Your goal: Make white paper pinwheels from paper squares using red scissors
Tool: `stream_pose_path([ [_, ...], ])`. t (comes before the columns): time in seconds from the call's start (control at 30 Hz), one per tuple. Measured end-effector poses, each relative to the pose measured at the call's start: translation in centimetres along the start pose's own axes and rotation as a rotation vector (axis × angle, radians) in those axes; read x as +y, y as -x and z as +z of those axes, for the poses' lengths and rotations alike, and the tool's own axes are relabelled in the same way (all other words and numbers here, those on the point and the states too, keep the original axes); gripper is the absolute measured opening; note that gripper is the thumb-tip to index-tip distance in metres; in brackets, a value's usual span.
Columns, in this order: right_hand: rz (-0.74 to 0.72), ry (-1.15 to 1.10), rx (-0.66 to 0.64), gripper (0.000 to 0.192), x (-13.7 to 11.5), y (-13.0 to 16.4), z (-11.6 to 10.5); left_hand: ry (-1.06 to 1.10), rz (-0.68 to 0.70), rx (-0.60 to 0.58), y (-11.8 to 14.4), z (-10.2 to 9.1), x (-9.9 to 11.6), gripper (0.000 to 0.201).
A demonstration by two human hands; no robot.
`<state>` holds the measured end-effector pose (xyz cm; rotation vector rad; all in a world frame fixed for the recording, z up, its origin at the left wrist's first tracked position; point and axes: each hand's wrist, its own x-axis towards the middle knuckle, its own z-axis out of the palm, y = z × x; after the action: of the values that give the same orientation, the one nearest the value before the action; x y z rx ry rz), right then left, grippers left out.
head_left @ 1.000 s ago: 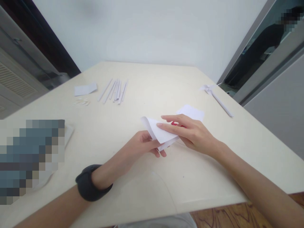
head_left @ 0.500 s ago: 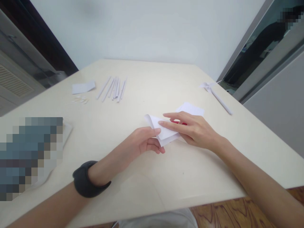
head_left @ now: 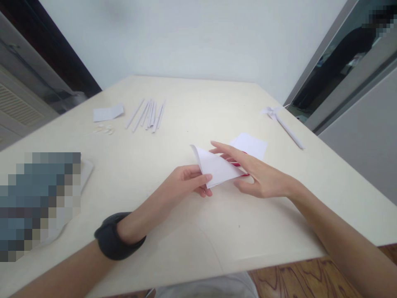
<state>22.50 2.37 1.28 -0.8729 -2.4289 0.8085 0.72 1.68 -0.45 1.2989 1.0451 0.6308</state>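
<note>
Cream table point(head_left: 198, 103), pale wall point(head_left: 192, 37), wood floor point(head_left: 294, 281).

A plain indoor room, likely a home or small office: a cream table point(head_left: 186, 103) set against a bare white wall point(head_left: 186, 37), wood-grain floor point(head_left: 304, 277) below, a glazed grey-framed door point(head_left: 335, 66) at right and a louvred cabinet point(head_left: 15, 107) (left edge). Rolled paper sticks point(head_left: 149, 116) suggest craft work.

We had one view only, from a camera worn on the head, looking forward and down across the table point(head_left: 192, 107) toward the far wall point(head_left: 192, 37). It sat close above both hands, at arm's length.
</note>
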Motion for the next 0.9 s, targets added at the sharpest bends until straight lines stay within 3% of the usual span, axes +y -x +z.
stream_pose_path([
  [0.1,0.118,-0.08,-0.012,0.071,-0.2,0.0,-0.1,-0.033,0.01,0.0,0.0,0.0,0.0,0.022],
  [0.3,0.293,-0.142,0.111,0.051,-0.9,-0.8,1.1,-0.054,-0.004,-0.007,0.0,0.3,0.2,0.022],
  [0.9,0.301,-0.23,0.104,0.038,-0.9,-1.1,2.2,-0.122,-0.027,-0.056,-0.3,0.6,-0.3,0.02],
])
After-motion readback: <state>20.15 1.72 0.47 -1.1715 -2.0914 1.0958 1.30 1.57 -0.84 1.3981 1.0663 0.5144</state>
